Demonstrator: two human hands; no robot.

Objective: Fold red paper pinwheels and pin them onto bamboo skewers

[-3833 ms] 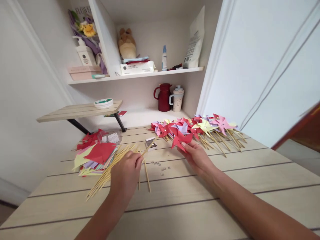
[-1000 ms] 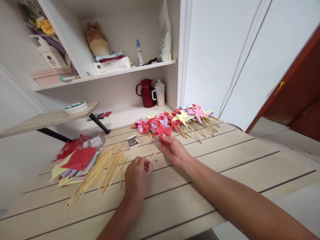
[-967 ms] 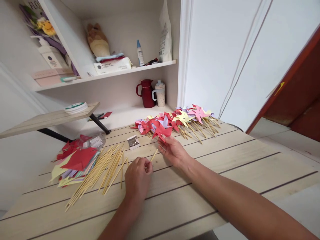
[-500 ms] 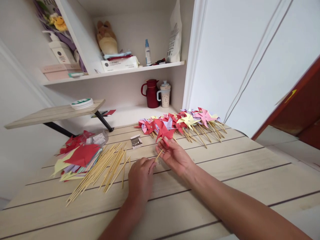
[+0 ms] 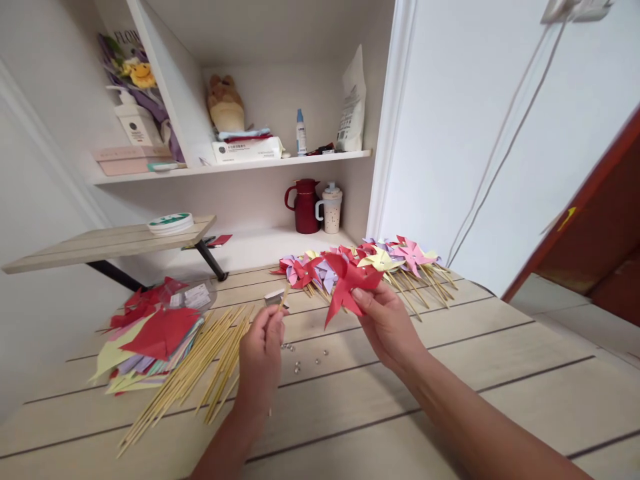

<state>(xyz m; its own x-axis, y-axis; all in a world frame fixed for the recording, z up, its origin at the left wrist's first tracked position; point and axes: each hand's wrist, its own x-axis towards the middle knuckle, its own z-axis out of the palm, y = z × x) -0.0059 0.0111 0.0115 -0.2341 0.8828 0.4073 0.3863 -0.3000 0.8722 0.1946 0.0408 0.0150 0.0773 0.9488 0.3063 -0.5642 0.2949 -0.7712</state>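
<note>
A red paper pinwheel (image 5: 345, 288) is pinched between the thumb and fingers of my right hand (image 5: 387, 320), its blades facing up. To the left, my left hand (image 5: 263, 343) is closed on a thin wooden stick (image 5: 285, 297), whose tip points up; the stick and the pinwheel are apart. Just behind that stick sits a small box (image 5: 275, 298), partly hidden. Several small shiny metal pieces (image 5: 297, 367) are scattered on the table between my hands. A bundle of loose wooden sticks (image 5: 185, 373) lies left of my left hand.
Finished pinwheels (image 5: 410, 255) in several colours lie piled at the back of the slatted table (image 5: 450, 400). Coloured paper sheets (image 5: 160, 337) are stacked at left, beside a raised wooden stand (image 5: 115, 239). A red jug (image 5: 306, 208) and a cup (image 5: 332, 210) stand in the shelf recess.
My hands have moved apart: the right one lifts the red pinwheel rightward and turns it, while the left draws the stick away to the left. Metal pieces on the table now show.
</note>
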